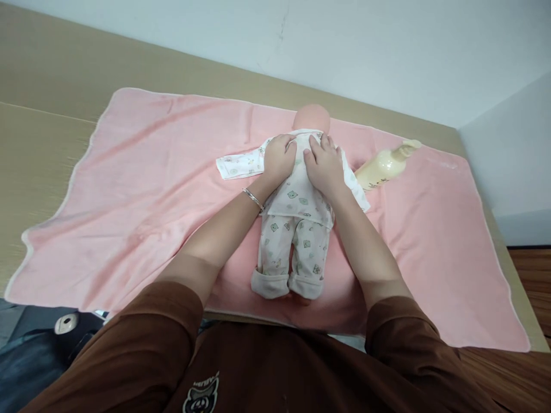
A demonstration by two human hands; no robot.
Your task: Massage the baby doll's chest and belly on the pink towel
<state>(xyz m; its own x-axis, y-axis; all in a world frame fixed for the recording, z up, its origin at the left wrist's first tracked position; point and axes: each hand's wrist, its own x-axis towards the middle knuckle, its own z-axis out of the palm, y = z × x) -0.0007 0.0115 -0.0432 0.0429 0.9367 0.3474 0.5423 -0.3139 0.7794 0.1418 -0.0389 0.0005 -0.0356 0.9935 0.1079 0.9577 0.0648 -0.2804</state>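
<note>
a pale wall (387,51) is seen behind a tan worktop (43,143), over which a pink towel (150,189) is spread. a doll (297,218) in printed pyjamas is laid along the towel's middle, head toward the wall. the left hand (279,158) and right hand (325,163) are pressed flat on its chest side by side, each grip spread, pinching nothing. a cream bottle (383,167) is laid just beside the doll's arm.
</note>
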